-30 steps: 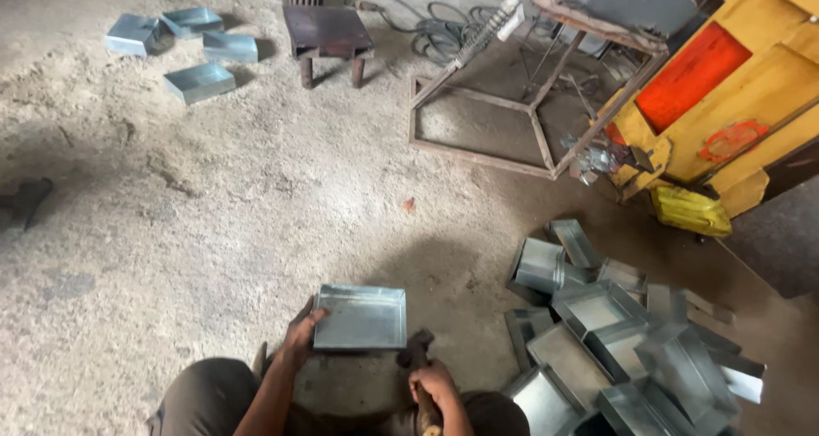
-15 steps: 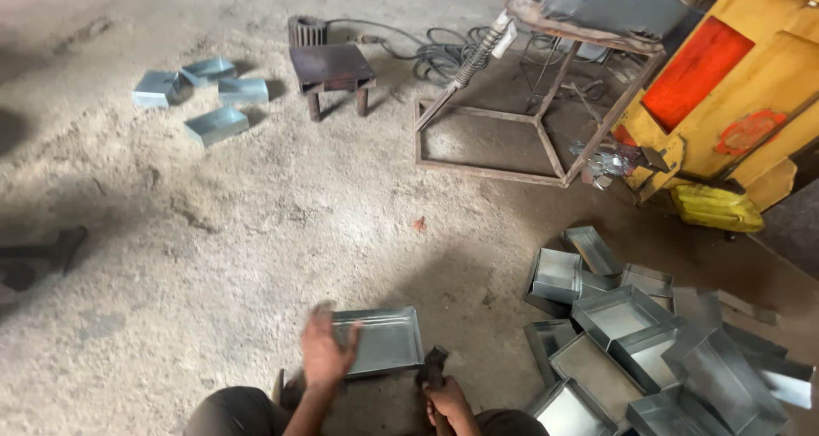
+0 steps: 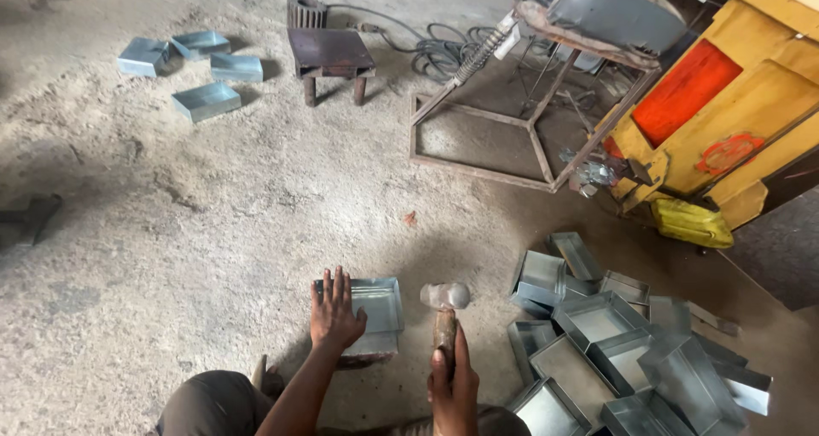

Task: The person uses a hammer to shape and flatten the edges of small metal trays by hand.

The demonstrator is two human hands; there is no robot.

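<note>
Trays (image 3: pixel 194 69) sit far off to my left on the dusty floor (image 3: pixel 171 231), four shallow metal ones lying in a loose cluster. Closer in, my left hand (image 3: pixel 334 315) presses flat on the near left edge of a small galvanised tray (image 3: pixel 375 310), its fingers (image 3: pixel 328 287) spread and released, gripping nothing, just pinning the piece where it lies open side up in front of my knee. Just to its right, my right hand (image 3: pixel 452 380) is clenched round the wooden handle of a hammer (image 3: pixel 444 308), head up and hovering beside the tray's right rim, apart from it. I judge this as the hammering step, with the tray steadied and the blow not yet landed. The next move calls for a firm hold-down and a short, square strike on the rim, clear of my left hand. Further right, a heap of similar trays (image 3: pixel 614 342) lies jumbled beside a yellow machine (image 3: pixel 734 103).
</note>
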